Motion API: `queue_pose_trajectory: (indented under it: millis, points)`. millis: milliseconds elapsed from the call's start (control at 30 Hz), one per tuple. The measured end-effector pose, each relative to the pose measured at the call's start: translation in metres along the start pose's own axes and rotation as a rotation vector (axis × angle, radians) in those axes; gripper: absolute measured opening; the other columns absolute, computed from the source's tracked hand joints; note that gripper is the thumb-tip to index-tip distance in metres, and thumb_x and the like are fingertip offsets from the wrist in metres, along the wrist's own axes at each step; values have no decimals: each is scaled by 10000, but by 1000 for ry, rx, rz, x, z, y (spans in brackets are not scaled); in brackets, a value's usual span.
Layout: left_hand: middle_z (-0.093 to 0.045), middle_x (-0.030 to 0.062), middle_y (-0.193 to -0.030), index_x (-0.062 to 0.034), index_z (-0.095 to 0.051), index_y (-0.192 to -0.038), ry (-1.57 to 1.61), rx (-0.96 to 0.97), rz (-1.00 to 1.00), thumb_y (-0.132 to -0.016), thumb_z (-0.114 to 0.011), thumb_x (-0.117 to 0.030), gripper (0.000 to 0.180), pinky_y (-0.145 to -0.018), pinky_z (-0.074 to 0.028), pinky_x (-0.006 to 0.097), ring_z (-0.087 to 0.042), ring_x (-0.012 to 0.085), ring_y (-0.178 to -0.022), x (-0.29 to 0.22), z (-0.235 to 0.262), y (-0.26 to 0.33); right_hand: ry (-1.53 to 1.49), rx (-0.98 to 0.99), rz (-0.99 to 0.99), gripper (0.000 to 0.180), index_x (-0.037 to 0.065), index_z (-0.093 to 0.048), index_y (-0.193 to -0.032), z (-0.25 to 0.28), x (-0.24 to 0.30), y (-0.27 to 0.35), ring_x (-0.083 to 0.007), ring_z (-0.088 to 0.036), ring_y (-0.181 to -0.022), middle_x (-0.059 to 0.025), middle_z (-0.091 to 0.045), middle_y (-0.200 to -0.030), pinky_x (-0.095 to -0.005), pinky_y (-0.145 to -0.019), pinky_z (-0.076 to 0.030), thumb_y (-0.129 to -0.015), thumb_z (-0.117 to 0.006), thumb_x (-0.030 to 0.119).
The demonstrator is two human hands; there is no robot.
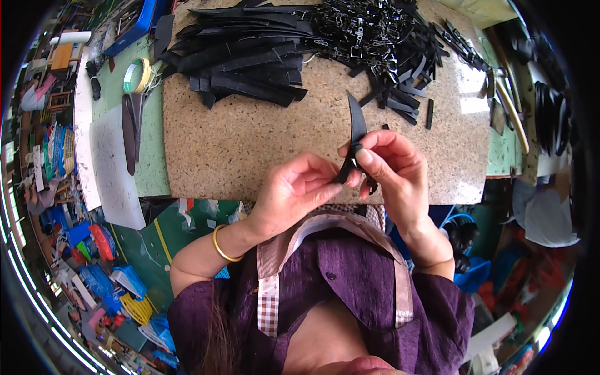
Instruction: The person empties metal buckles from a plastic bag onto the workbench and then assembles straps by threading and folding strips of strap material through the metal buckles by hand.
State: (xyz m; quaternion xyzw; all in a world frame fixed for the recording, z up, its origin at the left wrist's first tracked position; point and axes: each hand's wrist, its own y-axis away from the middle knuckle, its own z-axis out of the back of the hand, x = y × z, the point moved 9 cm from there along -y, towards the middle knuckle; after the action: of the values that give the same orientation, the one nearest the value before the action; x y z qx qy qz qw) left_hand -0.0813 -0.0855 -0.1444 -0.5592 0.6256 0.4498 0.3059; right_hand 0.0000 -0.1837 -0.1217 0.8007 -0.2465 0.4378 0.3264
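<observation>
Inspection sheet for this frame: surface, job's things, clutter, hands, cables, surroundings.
Surface: speckled stone slab on a green bench.
Job's things: black strap pinched by both hands; pile of black strips and heap of metal clasps at the far edge.
Clutter: tape roll, dark blade-shaped tool, white sheet.
Hands: left hand and right hand both grip the strap.
Cables: nothing seen.
Surroundings: coloured items on the floor.
</observation>
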Motion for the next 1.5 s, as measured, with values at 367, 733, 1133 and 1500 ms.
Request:
queue_pose_trajectory:
  millis: [367, 733, 1133, 1500]
  points:
    - [-603, 54, -914, 11, -507, -1064, -65, -116, 72, -857, -603, 1, 229, -743, -523, 234, -604, 97, -816, -47, 25, -21, 604, 42, 393, 144, 9, -583, -938, -21, 27, 7, -127, -651, -681, -74, -606, -856, -235, -516, -515, -816, -586, -67]
    - [-608, 68, -928, 8, -521, -1018, -88, -163, -22, -886, -594, -43, 159, -745, -544, 265, -610, 111, -840, -42, 28, -16, 447, -97, 378, 233, -12, -500, -973, -19, 17, 9, -143, -675, -682, -88, -632, -844, -220, -527, -522, -799, -652, -47]
    - [-617, 67, -931, 17, -542, -987, -110, -172, -93, -828, -633, 46, 186, -808, -519, 243, -609, 106, -872, -45, 29, -8, 506, -64, 312, 241, -4, -470, -918, -19, 16, 3, -126, -671, -643, -75, -639, -752, -214, -515, -520, -794, -676, -21]
    - [-617, 78, -961, 28, -539, -1040, -285, -191, -183, -781, -654, 98, 292, -836, -502, 248, -607, 119, -896, -59, 21, -8, 837, -43, 532, 223, 21, -583, -909, -30, 35, 4, -157, -633, -646, -72, -631, -803, -245, -547, -509, -732, -719, 13]
